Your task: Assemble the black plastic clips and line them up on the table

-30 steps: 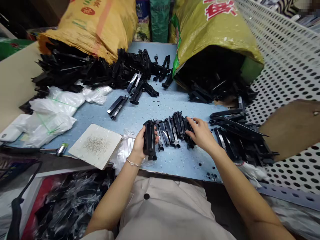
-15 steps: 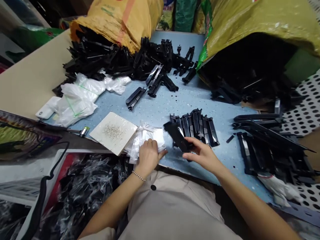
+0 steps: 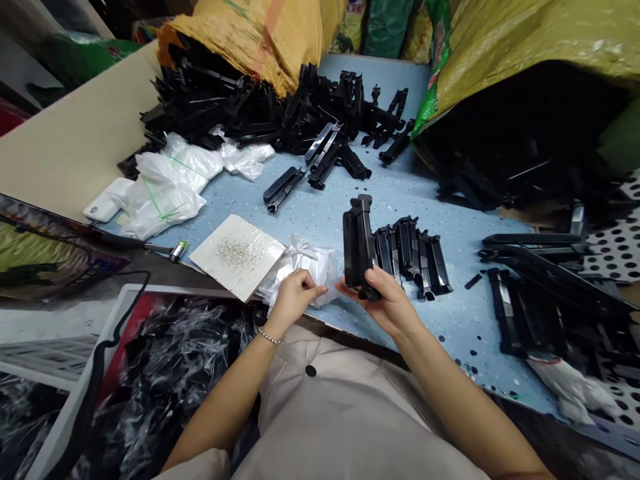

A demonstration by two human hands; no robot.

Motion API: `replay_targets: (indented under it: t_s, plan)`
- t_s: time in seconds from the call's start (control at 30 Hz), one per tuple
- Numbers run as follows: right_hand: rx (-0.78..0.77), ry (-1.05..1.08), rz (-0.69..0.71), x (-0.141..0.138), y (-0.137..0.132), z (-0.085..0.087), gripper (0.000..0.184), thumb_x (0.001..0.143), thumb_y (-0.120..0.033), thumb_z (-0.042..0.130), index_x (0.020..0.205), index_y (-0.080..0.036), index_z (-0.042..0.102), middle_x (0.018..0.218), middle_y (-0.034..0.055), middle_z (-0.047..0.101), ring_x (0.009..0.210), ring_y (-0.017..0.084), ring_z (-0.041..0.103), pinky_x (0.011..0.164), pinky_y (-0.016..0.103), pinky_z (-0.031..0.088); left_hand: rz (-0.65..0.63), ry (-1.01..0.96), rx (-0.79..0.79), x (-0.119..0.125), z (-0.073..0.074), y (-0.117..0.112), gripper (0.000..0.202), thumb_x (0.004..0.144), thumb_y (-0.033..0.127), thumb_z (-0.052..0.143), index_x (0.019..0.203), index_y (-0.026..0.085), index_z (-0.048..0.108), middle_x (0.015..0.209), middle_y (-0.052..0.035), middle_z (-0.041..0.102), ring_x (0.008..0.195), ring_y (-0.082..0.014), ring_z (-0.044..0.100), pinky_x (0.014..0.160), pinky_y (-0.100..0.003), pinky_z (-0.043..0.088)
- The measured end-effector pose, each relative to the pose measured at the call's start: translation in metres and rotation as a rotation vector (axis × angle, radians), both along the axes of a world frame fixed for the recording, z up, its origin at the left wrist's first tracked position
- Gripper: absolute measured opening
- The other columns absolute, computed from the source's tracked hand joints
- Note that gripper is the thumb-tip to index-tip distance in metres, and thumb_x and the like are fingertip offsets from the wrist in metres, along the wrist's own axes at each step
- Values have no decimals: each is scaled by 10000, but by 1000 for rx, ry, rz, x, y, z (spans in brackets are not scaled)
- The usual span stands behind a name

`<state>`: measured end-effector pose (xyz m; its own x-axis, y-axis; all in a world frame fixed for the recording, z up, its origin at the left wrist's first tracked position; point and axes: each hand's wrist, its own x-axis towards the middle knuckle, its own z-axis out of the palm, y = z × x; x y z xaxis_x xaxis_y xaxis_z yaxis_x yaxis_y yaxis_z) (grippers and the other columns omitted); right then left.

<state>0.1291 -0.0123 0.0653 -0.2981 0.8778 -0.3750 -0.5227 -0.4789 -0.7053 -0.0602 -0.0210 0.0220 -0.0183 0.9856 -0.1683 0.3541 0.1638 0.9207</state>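
Note:
My right hand [image 3: 387,303] is closed round the lower end of a stack of black plastic parts [image 3: 358,240], held upright just above the blue table [image 3: 320,213]. My left hand [image 3: 295,297] pinches the edge of a clear plastic bag [image 3: 305,270] lying at the table's near edge. A row of the same black parts [image 3: 415,253] lies side by side right of the held stack.
Two big yellow sacks [image 3: 260,40] [image 3: 525,47] spill black parts at the back. A white tile with small metal bits [image 3: 237,255] lies left of the bag. White bags [image 3: 165,187] sit far left. Long black parts [image 3: 545,293] are piled on the right. A bin of bagged parts [image 3: 165,367] stands below.
The stack passed from my left hand to my right, which has tipped it upright. My left hand went to the clear bag and now pinches it. The view shifted left.

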Motion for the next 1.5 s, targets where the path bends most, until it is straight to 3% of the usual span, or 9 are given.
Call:
replay_targets:
  t_s: [0.2, 0.37, 0.67, 0.8, 0.93, 1.0, 1.13, 1.3, 1.5]
  plan:
    - [-111, 37, -88, -29, 19, -16, 235, 677, -350, 824, 774, -196, 675, 770, 2, 688, 792, 183, 670, 841, 423, 549, -31, 32, 34, -5, 1, -1, 204, 734, 201, 675, 573, 180, 552, 666, 32, 494, 652, -116, 501, 635, -243, 394]
    - [-73, 60, -100, -30, 25, -15, 241, 690, -365, 818, 784, -190, 681, 777, 6, 692, 809, 179, 667, 878, 421, 546, -52, 75, 16, -8, 0, -3, 108, 758, 195, 655, 651, 183, 653, 746, 2, 550, 721, -135, 551, 678, -260, 421]
    - [-97, 45, -6, -22, 18, -11, 251, 693, -362, 812, 797, -186, 666, 789, 7, 692, 784, 179, 667, 833, 421, 557, 4, 113, 9, 0, -3, 0, 193, 668, 168, 699, 554, 173, 544, 669, 34, 497, 628, -109, 496, 609, -242, 387]
    - [-116, -19, 32, -26, 16, -18, 287, 656, -381, 827, 776, -181, 660, 747, 1, 675, 754, 172, 656, 762, 363, 566, 3, -15, 45, -8, 8, -1, 178, 709, 226, 690, 586, 175, 571, 677, 17, 533, 665, -126, 524, 644, -256, 419]
    - [-127, -31, -3, -30, 15, -25, 290, 649, -380, 829, 771, -175, 665, 740, -8, 654, 744, 156, 641, 728, 332, 557, 106, -202, 91, -22, 27, -7, 176, 724, 258, 706, 679, 172, 559, 805, -20, 620, 781, -149, 591, 740, -281, 468]
    - [-101, -35, -4, -28, 14, -24, 270, 670, -372, 819, 790, -179, 673, 763, -8, 656, 750, 147, 637, 747, 326, 551, 169, -255, 58, -26, 29, -9, 190, 720, 244, 705, 735, 180, 526, 801, -6, 618, 742, -132, 595, 709, -264, 473]
    - [-39, -44, 3, -19, 12, -15, 243, 719, -368, 791, 837, -185, 682, 806, 4, 671, 775, 148, 639, 802, 344, 547, 196, -256, -40, -20, 15, -8, 187, 764, 274, 651, 815, 196, 489, 669, 37, 568, 612, -112, 577, 597, -230, 438]
    - [-19, -10, -4, -14, 9, -6, 256, 721, -386, 789, 846, -191, 681, 822, 10, 687, 779, 166, 651, 862, 406, 541, 192, -231, -76, -3, -2, -7, 258, 684, 223, 708, 816, 189, 489, 677, 46, 549, 620, -100, 540, 609, -224, 432]
    - [-83, 21, -28, -26, 11, -14, 246, 700, -381, 802, 784, -190, 671, 775, 9, 685, 782, 178, 661, 803, 384, 555, 130, -80, -33, 9, -7, -8, 250, 688, 181, 704, 798, 200, 480, 676, 61, 537, 600, -96, 514, 588, -217, 421]
